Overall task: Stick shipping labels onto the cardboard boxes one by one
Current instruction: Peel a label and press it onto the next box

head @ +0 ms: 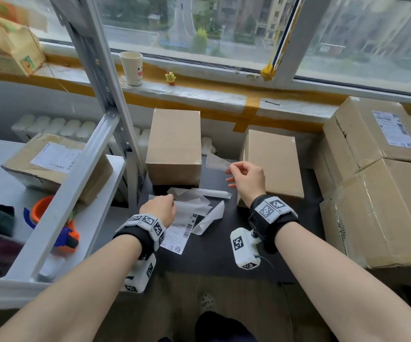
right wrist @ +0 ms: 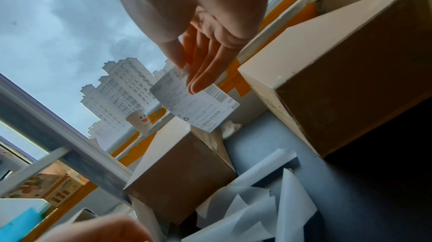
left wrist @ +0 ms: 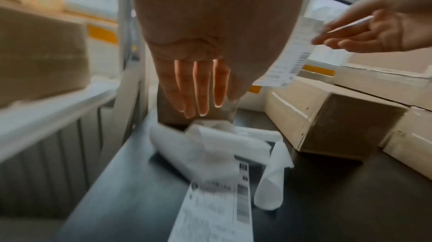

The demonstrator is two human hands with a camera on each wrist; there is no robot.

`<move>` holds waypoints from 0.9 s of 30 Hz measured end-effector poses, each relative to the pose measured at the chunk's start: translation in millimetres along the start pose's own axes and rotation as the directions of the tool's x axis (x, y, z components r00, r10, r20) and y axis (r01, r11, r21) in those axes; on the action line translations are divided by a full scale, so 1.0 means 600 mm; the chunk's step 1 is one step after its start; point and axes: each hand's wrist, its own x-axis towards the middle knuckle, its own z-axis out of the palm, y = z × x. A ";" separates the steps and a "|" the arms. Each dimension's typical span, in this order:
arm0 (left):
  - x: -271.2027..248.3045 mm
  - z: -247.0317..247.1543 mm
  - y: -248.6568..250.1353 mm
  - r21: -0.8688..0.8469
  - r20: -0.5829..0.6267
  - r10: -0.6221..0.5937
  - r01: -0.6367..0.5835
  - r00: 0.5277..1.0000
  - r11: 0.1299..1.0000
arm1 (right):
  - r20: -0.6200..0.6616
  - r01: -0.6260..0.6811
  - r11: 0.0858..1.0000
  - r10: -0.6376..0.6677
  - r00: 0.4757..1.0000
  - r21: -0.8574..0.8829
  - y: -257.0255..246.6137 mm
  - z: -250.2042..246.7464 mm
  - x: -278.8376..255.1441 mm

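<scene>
The right hand (head: 246,180) pinches a shipping label (head: 217,162) by one corner between thumb and forefinger, the other fingers nearly straight. The label hangs in the air between two unlabelled boxes, touching neither. In the right wrist view its lower face is white, printed with barcodes and blocks of small text; in the head view its upper face looks plain and pale. The left box (head: 174,146) stands upright, tall and narrow, on the far part of the dark table (head: 211,253). The right box (head: 274,162) is wider, with clear tape along its top edges. The left hand (head: 158,210) holds nothing; it hovers palm down, fingers straight in the left wrist view, over a pile of peeled backing sheets (head: 199,201), white, translucent and curled. A second label (head: 177,236), printed side up with a barcode along its right edge, lies flat on the table just near the pile. Two labelled cartons (head: 377,178) are stacked at the far right.
</scene>
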 end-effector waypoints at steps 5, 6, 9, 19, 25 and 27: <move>-0.015 -0.083 0.044 0.144 -0.122 0.250 -0.232 0.961 0.962 | 0.038 0.022 0.996 -0.025 0.999 0.086 -0.040 -0.024 -0.025; -0.017 -0.098 0.056 0.174 -0.145 0.296 -0.270 0.944 0.947 | 0.035 0.028 0.994 -0.032 0.999 0.107 -0.049 -0.031 -0.030; -0.023 -0.133 0.097 0.250 -0.185 0.415 -0.366 0.891 0.896 | -0.021 0.068 0.988 -0.066 0.998 0.136 -0.068 -0.058 -0.040; 0.003 -0.161 0.228 -0.088 -0.222 0.376 -0.402 0.900 0.911 | -0.133 0.087 0.988 -0.070 0.989 0.130 -0.040 -0.171 -0.015; 0.044 -0.142 0.320 -0.263 -0.172 0.324 -0.360 0.930 0.895 | -0.116 0.029 0.976 -0.004 0.993 0.216 -0.006 -0.222 0.041; 0.064 -0.135 0.347 -0.376 -0.167 0.303 -0.345 0.938 0.860 | -0.102 0.017 0.976 0.005 0.995 0.219 0.004 -0.237 0.060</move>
